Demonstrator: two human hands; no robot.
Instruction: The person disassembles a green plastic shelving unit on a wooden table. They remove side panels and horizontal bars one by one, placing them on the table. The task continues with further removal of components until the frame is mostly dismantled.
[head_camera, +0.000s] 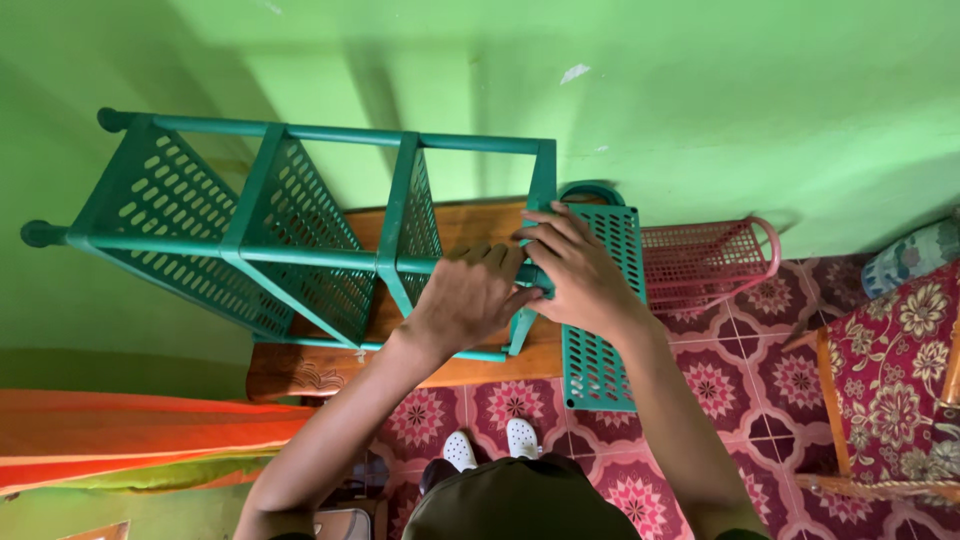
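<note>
A teal plastic shelf rack (250, 215) with perforated trays lies on its side on a low wooden table (320, 370). My left hand (468, 298) wraps around one of the rack's front poles near its end. My right hand (578, 272) grips the same corner, fingers over the end post where it meets a loose teal perforated shelf (598, 350) that hangs off the table's right edge. Both hands touch each other at that joint.
A pink perforated shelf tray (708, 258) stands against the green wall (700, 100). A floral cushioned wooden chair (890, 390) sits at right. Orange fabric (120, 435) lies at left. My white shoes (490, 445) stand on patterned tiles.
</note>
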